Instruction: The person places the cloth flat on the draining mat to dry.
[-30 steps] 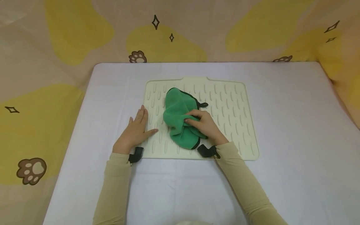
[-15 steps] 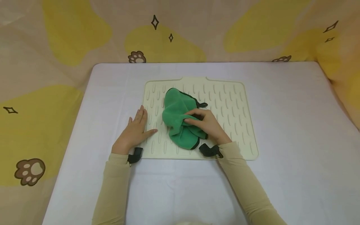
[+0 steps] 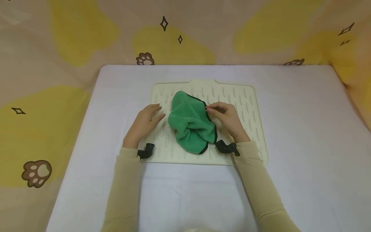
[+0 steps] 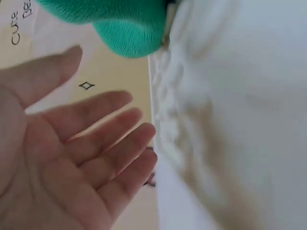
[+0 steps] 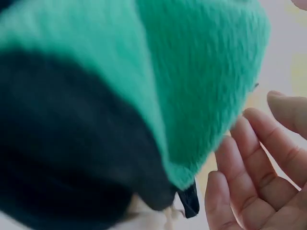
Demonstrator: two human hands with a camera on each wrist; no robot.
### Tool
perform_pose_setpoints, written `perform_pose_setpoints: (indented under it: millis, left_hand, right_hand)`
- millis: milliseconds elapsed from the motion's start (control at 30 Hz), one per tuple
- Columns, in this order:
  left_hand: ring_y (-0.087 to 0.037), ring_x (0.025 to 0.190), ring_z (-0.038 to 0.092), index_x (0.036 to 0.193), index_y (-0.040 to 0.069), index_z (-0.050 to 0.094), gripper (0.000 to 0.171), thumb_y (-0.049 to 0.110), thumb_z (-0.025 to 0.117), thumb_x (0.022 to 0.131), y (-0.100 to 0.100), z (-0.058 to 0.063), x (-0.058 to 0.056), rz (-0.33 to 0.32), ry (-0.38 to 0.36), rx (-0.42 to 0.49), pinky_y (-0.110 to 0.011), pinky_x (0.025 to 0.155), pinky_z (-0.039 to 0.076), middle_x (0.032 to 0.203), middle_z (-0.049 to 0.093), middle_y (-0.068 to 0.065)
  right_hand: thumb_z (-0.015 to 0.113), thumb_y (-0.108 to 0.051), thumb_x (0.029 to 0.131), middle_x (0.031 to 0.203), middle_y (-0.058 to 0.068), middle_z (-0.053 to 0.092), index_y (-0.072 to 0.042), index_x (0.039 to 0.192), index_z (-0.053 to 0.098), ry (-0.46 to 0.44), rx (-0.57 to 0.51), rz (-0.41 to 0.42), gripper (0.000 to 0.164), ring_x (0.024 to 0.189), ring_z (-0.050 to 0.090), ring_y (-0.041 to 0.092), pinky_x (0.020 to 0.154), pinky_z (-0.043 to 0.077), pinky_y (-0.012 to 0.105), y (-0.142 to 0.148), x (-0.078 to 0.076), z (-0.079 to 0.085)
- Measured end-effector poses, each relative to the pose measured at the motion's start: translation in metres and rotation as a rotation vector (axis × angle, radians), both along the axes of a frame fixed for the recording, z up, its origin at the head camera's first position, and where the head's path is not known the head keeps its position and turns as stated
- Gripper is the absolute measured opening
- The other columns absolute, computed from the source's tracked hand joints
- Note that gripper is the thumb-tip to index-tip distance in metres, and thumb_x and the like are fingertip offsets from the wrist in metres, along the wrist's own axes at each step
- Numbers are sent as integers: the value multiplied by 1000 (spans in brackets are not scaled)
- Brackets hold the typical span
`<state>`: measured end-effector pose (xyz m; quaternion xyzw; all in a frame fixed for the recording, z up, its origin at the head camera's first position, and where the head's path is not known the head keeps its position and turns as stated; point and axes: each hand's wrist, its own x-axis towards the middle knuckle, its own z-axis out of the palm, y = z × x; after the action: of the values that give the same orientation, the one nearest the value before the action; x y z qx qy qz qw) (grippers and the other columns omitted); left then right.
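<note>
A crumpled green cloth (image 3: 191, 122) with black edging lies on the cream ribbed mat (image 3: 243, 129). My left hand (image 3: 144, 123) hovers over the mat's left side, apart from the cloth, its fingers loosely bent. Its empty palm and spread thumb show in the left wrist view. At the cloth's upper right edge is my right hand (image 3: 229, 120), fingertips right by the black border. In the right wrist view, the thumb stands away from the relaxed fingers (image 5: 249, 163), with no cloth between them. A black hanging loop (image 5: 189, 199) shows close to these fingers.
The mat lies on a white-covered table (image 3: 298, 135). A patterned cream and yellow curtain (image 3: 191, 32) stands behind the table and along its sides. A black wrist device (image 3: 146, 151) sits at the left cuff, another black device (image 3: 227, 147) at the right.
My left hand has lifted off the mat's left edge and shifted right and up. The right hand has let go of the cloth's middle fold and moved to its upper right edge.
</note>
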<state>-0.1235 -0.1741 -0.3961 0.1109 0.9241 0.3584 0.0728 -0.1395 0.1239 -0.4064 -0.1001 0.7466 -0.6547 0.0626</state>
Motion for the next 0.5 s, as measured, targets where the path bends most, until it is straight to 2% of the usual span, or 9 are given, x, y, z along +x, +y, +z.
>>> perform_pose_setpoints:
  millis: [167, 300, 367, 500]
  left_hand:
    - [-34, 119, 50, 132, -3, 49, 42, 24, 49, 100, 20, -13, -20, 115, -35, 195, -44, 97, 42, 132, 49, -20]
    - [-31, 118, 50, 135, -1, 48, 39, 18, 46, 101, 27, -21, -24, 196, -50, 303, -43, 97, 42, 131, 50, -18]
    - [-30, 119, 49, 136, 0, 47, 39, 16, 46, 101, 28, -24, -23, 204, -54, 326, -43, 99, 40, 131, 50, -17]
    - [-32, 122, 45, 137, -2, 44, 40, 14, 45, 101, 28, -25, -21, 150, -60, 324, -45, 101, 38, 134, 48, -19]
  right_hand:
    - [65, -14, 91, 101, 23, 65, 7, 106, 66, 17, 35, -41, 26, 91, 60, 20, 83, 49, 29, 3, -6, -3]
    - [63, -11, 91, 103, 22, 64, 8, 107, 65, 3, 59, -58, 25, 90, 61, 17, 81, 51, 28, 1, -6, -5]
    - [63, -9, 91, 104, 21, 64, 8, 108, 65, -1, 73, -70, 24, 88, 60, 15, 79, 51, 26, 0, -6, -8]
    - [63, -10, 91, 104, 19, 65, 4, 110, 66, -26, 97, -76, 24, 86, 61, 13, 79, 49, 25, -2, -5, -14]
